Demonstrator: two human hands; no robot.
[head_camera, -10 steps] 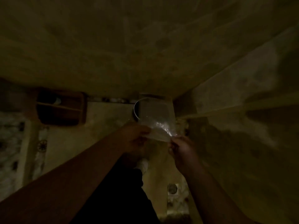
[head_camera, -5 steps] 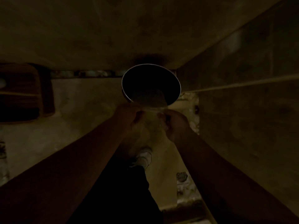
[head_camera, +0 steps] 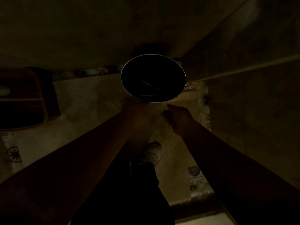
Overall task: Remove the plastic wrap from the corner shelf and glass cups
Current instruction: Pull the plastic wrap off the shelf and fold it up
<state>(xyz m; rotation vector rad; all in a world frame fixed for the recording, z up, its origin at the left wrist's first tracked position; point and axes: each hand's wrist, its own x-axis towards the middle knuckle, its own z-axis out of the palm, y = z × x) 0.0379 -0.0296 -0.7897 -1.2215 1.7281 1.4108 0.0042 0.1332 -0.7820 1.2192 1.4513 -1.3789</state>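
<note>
Reaching up at the centre of the dim frame, the left hand (head_camera: 133,105) touches the lower left rim of a round dark cup (head_camera: 153,78), though whether it grips is too dark to tell. Just beside it, the right hand (head_camera: 177,116) sits below the rim with fingers curled, apart from the cup. No wrap can be made out. Below, a pale shoe (head_camera: 153,153) stands on the floor (head_camera: 90,101).

Bare forearms, dark trousers (head_camera: 129,197), white shoe (head_camera: 153,153).
</note>
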